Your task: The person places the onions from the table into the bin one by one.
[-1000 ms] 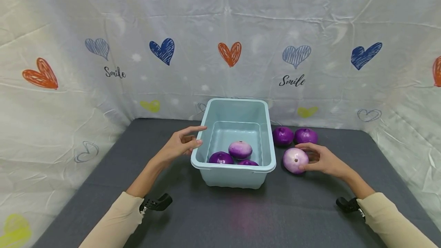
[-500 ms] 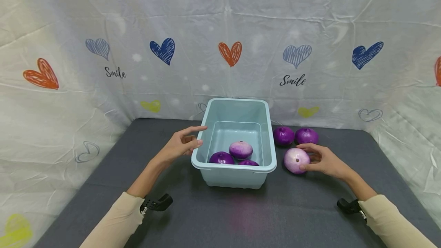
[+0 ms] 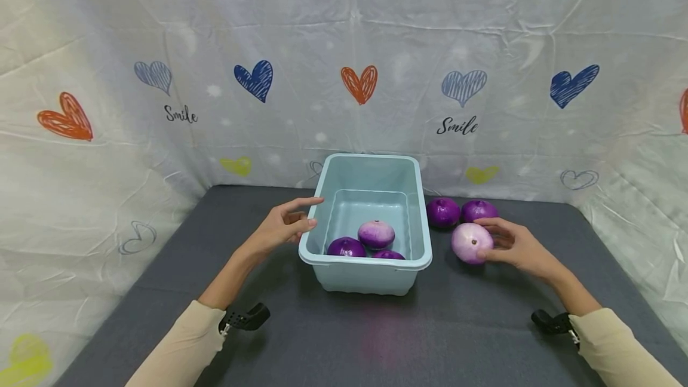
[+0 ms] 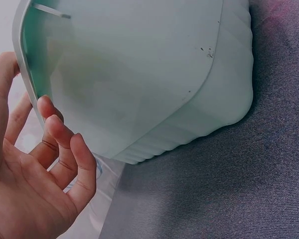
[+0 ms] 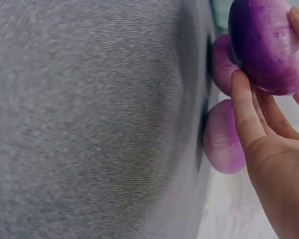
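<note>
In the head view my right hand (image 3: 513, 245) holds a pale purple onion (image 3: 466, 242) between thumb and fingers, its light end facing me. The right wrist view shows that onion (image 5: 259, 47) raised off the cloth, dark purple on its other side. Behind it sit two dark purple onions (image 3: 444, 212) (image 3: 478, 210), the right one partly covered by my hand. My left hand (image 3: 279, 226) is at the left rim of a light blue bin (image 3: 365, 276), touching it with relaxed fingers. Inside lie a pale onion (image 3: 376, 234) and two darker ones (image 3: 346, 247) (image 3: 388, 254), partly hidden by the front wall.
A dark grey cloth (image 3: 301, 339) covers the table. White curtains (image 3: 301, 28) printed with hearts and lettering hang close behind the table and along both sides. The bin stands near the back edge, left of the loose onions.
My right hand has lifted the pale onion and moved slightly back and right with it, closer to the two dark onions. The left hand and the bin stay in place.
</note>
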